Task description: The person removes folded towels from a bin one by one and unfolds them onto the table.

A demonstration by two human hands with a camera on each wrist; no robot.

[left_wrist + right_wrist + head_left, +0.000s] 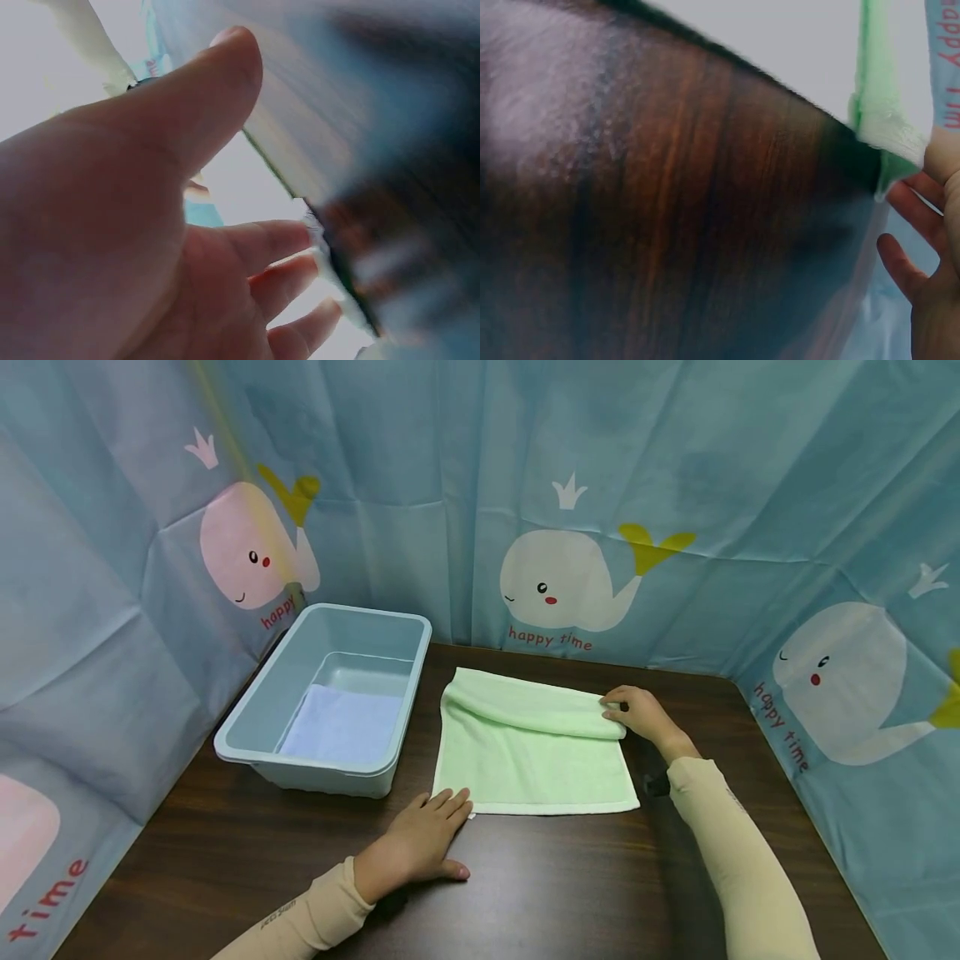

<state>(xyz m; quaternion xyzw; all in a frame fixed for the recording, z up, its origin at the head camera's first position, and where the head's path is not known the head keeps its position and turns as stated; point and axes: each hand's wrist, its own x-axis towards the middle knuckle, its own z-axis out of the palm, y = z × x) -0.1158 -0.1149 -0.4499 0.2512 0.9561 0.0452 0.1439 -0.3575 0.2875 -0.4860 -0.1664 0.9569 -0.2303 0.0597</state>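
A light green towel (525, 768) lies on the table, its far part folded over into a loose, raised strip. My right hand (645, 714) pinches the right end of that strip with thumb and fingers. In the right wrist view a towel corner (896, 142) hangs at the fingers, the little finger standing apart from it. At the near left corner of the towel, my left hand (423, 839) lies palm down with fingers extended, the fingertips on the corner and the thumb spread to the side. The left wrist view shows the left palm and thumb (217, 90) close up.
A grey-blue plastic basin (322, 768) stands left of the towel, with a folded pale blue cloth (345, 722) inside. The dark wooden table (555, 885) is bordered by a blue curtain (450, 485) printed with whales at the back and sides.
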